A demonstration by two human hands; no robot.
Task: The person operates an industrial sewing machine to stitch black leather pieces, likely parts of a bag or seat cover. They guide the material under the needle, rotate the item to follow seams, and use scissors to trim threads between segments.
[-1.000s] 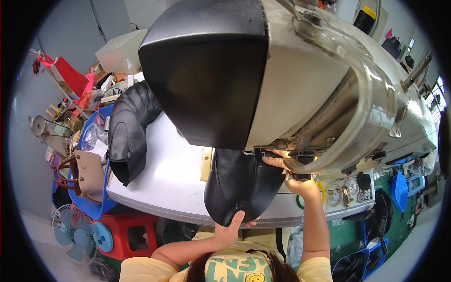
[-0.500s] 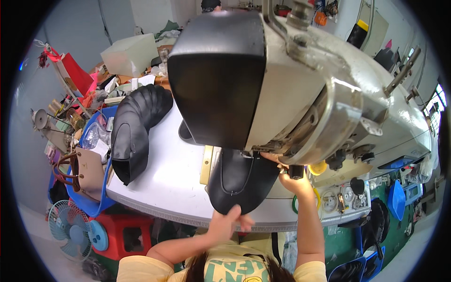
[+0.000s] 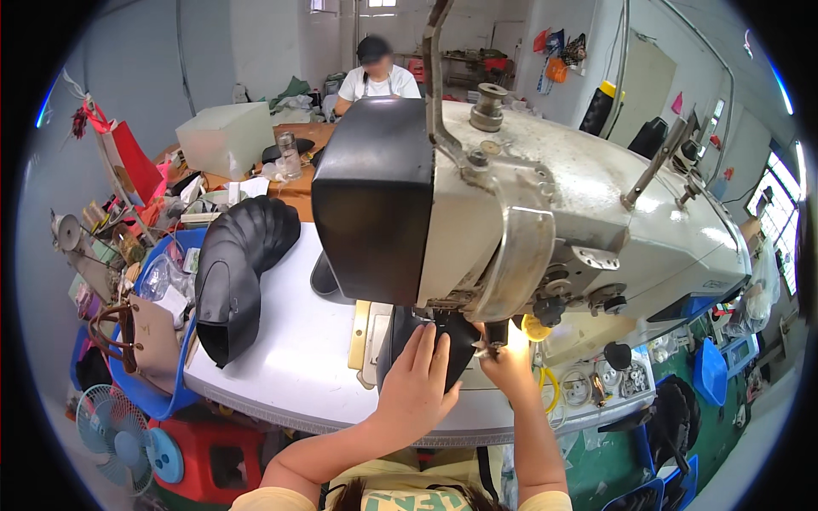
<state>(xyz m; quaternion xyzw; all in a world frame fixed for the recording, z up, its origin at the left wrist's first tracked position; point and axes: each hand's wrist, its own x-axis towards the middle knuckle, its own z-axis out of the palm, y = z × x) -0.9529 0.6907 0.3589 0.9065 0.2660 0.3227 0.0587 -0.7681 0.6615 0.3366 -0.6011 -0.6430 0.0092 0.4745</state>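
Observation:
A black leather-like piece [image 3: 467, 342] lies under the needle area of a large sewing machine [image 3: 477, 196], on the white work table. My left hand [image 3: 416, 387] rests flat on the piece, fingers stretched toward the needle, holding nothing. To its right, my right hand [image 3: 511, 368] is closed beside the piece's right edge, below the machine head. A dark knob and the machine parts hide some of its fingertips, and what it grips is too small to make out. A stack of similar black shaped pieces [image 3: 230, 289] stands on the table's left side.
Blue bins [image 3: 175, 400] and a pinkish handbag [image 3: 153, 341] stand left of the table [image 3: 290, 341]. A blue fan [image 3: 123, 443] and red stool [image 3: 213, 460] are below. Bobbins [image 3: 630, 375] lie at the right. Across the room sits another person [image 3: 375, 81].
My left hand has moved from the piece's near edge up onto its top, fingers now spread flat. My right hand has drawn back slightly from the needle. The view has tilted up.

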